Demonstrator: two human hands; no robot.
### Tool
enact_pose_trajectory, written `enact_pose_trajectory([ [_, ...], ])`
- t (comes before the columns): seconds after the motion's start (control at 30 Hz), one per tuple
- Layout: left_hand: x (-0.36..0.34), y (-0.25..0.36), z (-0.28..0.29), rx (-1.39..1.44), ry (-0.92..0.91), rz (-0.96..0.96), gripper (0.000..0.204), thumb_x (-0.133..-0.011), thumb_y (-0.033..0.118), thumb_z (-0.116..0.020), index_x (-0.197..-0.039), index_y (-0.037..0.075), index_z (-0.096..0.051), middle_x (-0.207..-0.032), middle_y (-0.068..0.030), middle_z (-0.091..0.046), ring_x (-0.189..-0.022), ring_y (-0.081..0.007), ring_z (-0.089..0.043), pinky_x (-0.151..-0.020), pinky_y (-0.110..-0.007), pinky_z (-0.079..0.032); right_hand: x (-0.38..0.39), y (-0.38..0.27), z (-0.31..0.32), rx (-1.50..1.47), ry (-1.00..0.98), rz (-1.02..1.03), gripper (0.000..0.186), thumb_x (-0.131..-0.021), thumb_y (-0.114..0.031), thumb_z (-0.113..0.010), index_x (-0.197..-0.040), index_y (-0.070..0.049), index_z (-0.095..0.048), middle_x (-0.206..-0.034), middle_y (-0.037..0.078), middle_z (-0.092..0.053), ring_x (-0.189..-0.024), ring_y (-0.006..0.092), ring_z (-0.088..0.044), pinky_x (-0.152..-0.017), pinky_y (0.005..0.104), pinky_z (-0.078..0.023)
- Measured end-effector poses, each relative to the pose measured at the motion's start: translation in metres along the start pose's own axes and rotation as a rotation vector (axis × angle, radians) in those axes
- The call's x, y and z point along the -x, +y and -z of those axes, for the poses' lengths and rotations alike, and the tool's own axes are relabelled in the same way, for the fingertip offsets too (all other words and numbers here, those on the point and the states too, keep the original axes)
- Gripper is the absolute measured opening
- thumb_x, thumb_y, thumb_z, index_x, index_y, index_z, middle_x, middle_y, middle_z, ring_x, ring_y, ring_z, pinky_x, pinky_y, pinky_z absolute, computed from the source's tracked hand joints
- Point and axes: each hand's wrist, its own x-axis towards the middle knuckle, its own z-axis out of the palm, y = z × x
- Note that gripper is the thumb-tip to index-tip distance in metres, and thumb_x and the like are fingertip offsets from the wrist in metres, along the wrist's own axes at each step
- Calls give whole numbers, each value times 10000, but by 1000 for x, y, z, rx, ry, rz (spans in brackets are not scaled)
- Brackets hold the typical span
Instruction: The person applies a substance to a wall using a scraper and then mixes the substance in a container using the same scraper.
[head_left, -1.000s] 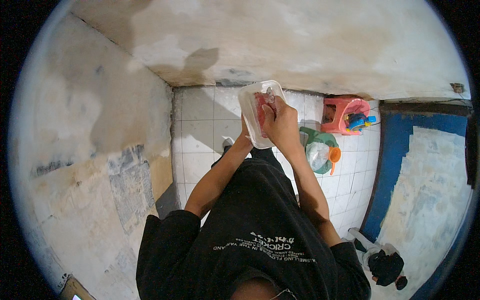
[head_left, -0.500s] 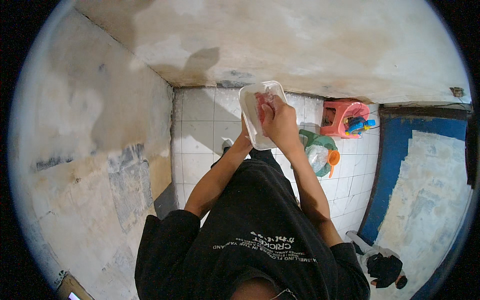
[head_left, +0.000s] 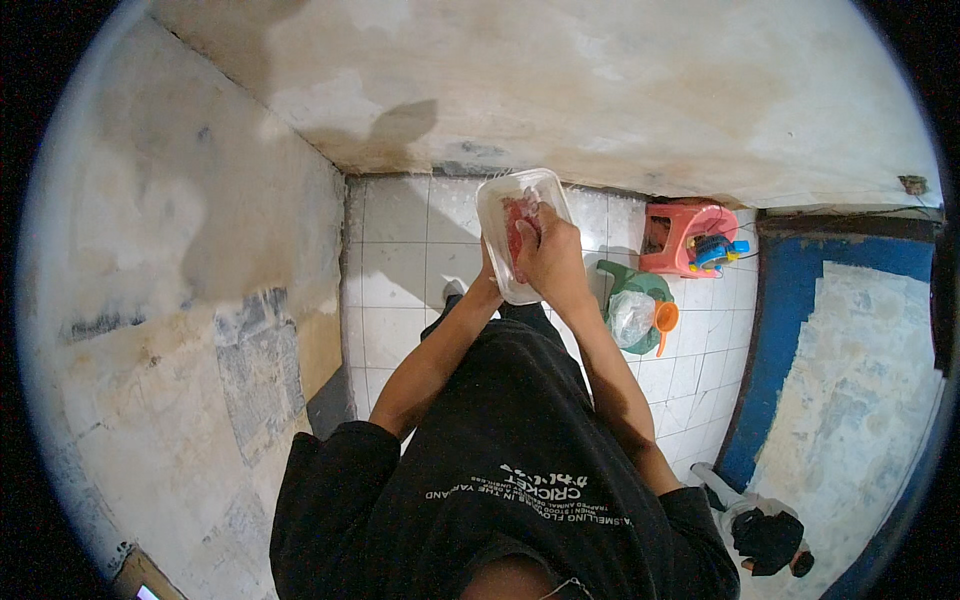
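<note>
A white rectangular tub (head_left: 500,283) is held out in front of me, tilted slightly. My left hand (head_left: 487,268) grips its near left side from below, with most of the fingers hidden behind it. Inside lies a red piece (head_left: 516,215) with whitish smears; whether it is a sponge, a cloth or something else I cannot tell. The fingers of my right hand (head_left: 553,256) reach in over the right rim and close on this red piece, the thumb lying along it.
A pink plastic stool (head_left: 680,218) stands by the far wall, with a blue and yellow object (head_left: 722,252) on it. Nearer are a green container (head_left: 618,275), a clear plastic bag (head_left: 630,318) and an orange dipper (head_left: 666,317). Patchy walls (head_left: 200,200) rise left and ahead. Another person (head_left: 767,538) is at lower right.
The tub has dropped slightly toward me. My right hand has moved a little nearer with the red piece, which now shows more of its length.
</note>
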Motion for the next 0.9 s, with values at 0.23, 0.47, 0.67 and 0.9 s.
enact_pose_trajectory([
  [0.23, -3, 5, 23, -30, -125, -8, 488, -969, 419, -382, -1276, 57, -493, -1212, -153, -567, -1099, -288, -570, -969, -431, -472, 4, -1, 2, 8, -40, 3, 140, -829, -89, -608, -901, 30, -588, -778, 270, -626, -727, 445, -620, -621, 484, -500],
  [0.47, -1, 3, 20, -17, -156, 44, 527, -967, 433, -358, -1291, 38, -482, -1206, -165, -575, -1074, -305, -593, -948, -436, -492, 6, 8, 4, -49, -50, -29, 148, -825, -74, -601, -929, 30, -589, -791, 280, -627, -741, 456, -623, -625, 480, -505],
  [0.67, 1, 3, 18, -127, -12, 25, 561, -957, 464, -365, -1306, 39, -475, -1218, -171, -573, -1078, -315, -593, -949, -440, -493, 1, 3, 11, -102, 10, -26, 132, -825, -76, -611, -900, 31, -597, -775, 289, -622, -742, 461, -621, -620, 478, -503],
  [0.9, -6, 10, 32, -105, -57, 55, 598, -944, 502, -389, -1334, 54, -462, -1249, -168, -567, -1098, -321, -588, -941, -433, -502, 1, 8, 10, -127, -4, -26, 184, -824, -115, -654, -964, 0, -616, -795, 281, -638, -744, 444, -643, -637, 490, -511],
])
